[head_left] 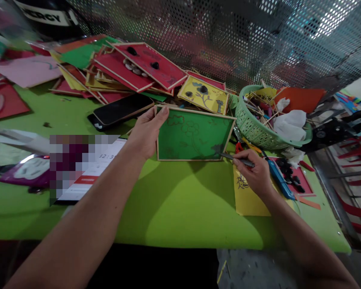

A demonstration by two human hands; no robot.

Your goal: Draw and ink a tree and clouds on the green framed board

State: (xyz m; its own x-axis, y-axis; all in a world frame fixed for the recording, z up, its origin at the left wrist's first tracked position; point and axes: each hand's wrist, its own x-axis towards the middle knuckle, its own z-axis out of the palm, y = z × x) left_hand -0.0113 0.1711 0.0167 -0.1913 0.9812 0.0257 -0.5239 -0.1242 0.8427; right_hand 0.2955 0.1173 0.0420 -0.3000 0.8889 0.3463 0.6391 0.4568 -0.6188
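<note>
My left hand (149, 130) grips the left edge of a green framed picture (192, 134), thumb on its front face. Thin wooden sticks edge the picture, which tilts up toward me above the table. Faint dark flower and cloud outlines cover its green face. A grey pen (239, 160) is pinched in my right hand (254, 170), its tip at a dark patch near the picture's lower right corner. Below the right hand lies a yellow sheet (249, 202) with a blue drawing.
Behind lie stacked red framed boards (150, 64), a yellow framed picture (204, 94) and a phone (123, 110). A green basket (255, 124) holds sticks and paper. A blue cutter (279, 178) lies at right, a tablet (90, 172) at left. Perforated metal (198, 36) bounds the back.
</note>
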